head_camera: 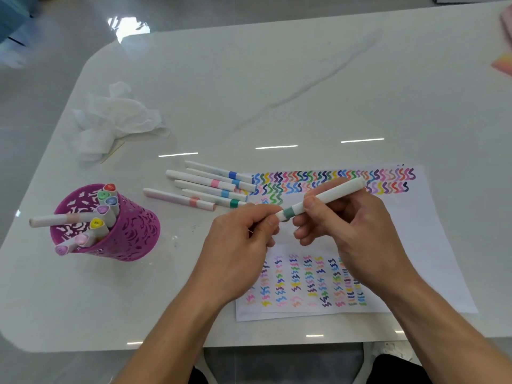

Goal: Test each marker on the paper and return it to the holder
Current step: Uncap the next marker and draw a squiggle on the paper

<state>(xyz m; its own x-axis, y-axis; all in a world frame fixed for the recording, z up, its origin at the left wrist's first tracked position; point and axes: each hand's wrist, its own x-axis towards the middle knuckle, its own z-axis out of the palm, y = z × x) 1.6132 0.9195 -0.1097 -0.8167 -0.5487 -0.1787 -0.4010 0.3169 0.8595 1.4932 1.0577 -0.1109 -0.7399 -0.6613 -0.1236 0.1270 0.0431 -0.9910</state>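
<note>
A white marker with a grey-green band hangs above the paper, which carries rows of coloured squiggles. My right hand grips the marker's barrel. My left hand pinches the marker's lower end, where the cap sits. Left of the paper lie several loose white markers with blue, pink and green bands. The purple perforated holder stands at the left with several markers in it, one pink-banded marker leaning out over its rim.
A crumpled white tissue and a thin wooden stick lie behind the holder. The white marble table ends close to my body at the front. A pink object sits at the far right edge.
</note>
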